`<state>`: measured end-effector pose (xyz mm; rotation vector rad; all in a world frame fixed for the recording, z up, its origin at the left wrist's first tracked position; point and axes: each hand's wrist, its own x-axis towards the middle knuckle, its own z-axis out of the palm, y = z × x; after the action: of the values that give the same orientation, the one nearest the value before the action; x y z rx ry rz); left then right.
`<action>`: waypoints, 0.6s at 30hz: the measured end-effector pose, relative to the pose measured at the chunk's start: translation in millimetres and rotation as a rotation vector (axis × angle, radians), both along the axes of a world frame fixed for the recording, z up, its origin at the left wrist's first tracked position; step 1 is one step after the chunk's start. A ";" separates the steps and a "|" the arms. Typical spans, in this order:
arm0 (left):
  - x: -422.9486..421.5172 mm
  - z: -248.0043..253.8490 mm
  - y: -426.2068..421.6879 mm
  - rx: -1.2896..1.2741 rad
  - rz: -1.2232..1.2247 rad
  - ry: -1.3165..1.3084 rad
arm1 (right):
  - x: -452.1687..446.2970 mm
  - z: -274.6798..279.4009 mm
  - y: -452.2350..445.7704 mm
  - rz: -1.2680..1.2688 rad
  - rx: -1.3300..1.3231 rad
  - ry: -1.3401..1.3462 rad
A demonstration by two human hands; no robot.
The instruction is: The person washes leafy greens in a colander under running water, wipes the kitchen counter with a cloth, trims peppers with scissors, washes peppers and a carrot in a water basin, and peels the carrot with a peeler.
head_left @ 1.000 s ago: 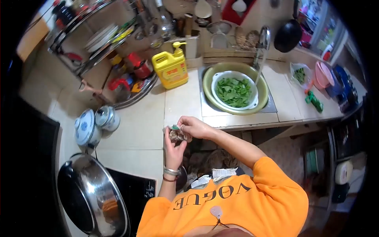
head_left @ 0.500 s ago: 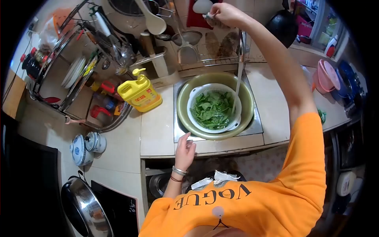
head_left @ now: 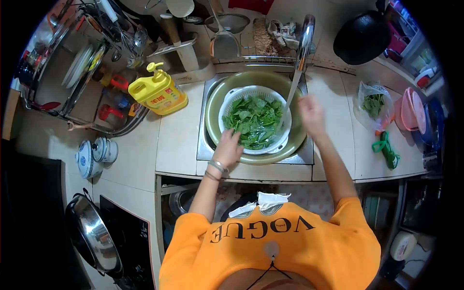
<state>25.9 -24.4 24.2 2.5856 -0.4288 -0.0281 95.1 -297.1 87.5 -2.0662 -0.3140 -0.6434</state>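
Observation:
Leafy greens [head_left: 253, 118] fill a white colander [head_left: 223, 116], which sits inside a large olive-green basin [head_left: 210, 108] in the sink. Water runs from the faucet [head_left: 308, 36] into the colander's right side. My left hand [head_left: 228, 147], with bangles at the wrist, reaches over the front-left rim, fingers apart at the edge of the leaves. Whether the fingertips touch the leaves or the rim I cannot tell. My right hand [head_left: 311, 113] is beside the basin's right rim, smeared by motion. A crumpled grey-white cloth [head_left: 284, 34] lies on the wire rack behind the sink.
A yellow pump jug [head_left: 158, 92] stands left of the sink. To the right are a plastic bag of greens [head_left: 372, 104], green-handled scissors [head_left: 386, 149] and pink baskets [head_left: 408, 108]. A dark pan [head_left: 362, 38] hangs on the wall. A steel wok [head_left: 94, 234] rests at front left.
My right hand has let go of the cloth at the rack and come down beside the basin. My left hand has moved up from the counter edge to the colander. The view has shifted.

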 end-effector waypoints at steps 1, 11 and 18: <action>8.6 -5.5 3.2 0.042 0.032 0.064 | 1.8 -33.2 3.6 0.051 -0.072 0.158; 78.2 -18.1 -62.3 0.400 -0.143 0.387 | 160.3 -112.1 -60.1 -0.317 0.790 0.322; 92.2 -45.9 -68.6 0.514 -0.122 0.467 | 163.2 -56.8 -13.8 0.010 1.184 0.480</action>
<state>118.0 -93.0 -21.7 2.9087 -0.4419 -0.8678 258.3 -310.9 30.7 -1.0015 0.2956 -0.1890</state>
